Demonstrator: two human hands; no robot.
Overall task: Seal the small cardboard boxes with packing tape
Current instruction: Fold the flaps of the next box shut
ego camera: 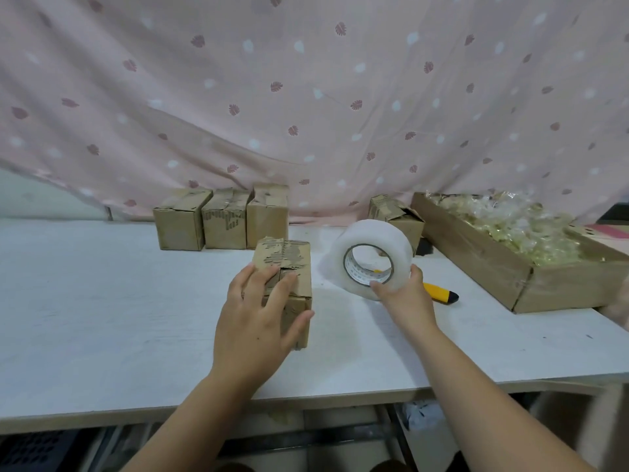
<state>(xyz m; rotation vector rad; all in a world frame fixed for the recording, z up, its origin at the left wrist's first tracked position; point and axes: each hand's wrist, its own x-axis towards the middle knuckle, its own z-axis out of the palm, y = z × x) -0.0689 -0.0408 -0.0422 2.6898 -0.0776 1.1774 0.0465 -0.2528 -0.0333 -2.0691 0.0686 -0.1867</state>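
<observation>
Worn matt cardboard box (289, 267) — frosted plastic tape roll (366, 248), matt white tabletop (102, 301)

A yellow utility knife (441, 292) lies near a cardboard tray (476, 250).

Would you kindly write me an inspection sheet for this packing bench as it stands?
Surface: white table, lightly scuffed.
Job's things: near box at the front; tape roll held tilted; three boxes in a back row; another box behind the roll.
Clutter: yellow utility knife; cardboard tray of clear-wrapped pieces.
Hands: left hand rests flat on the near box; right hand grips the tape roll.
Cables: nothing seen.
Surroundings: pink patterned curtain behind.
</observation>
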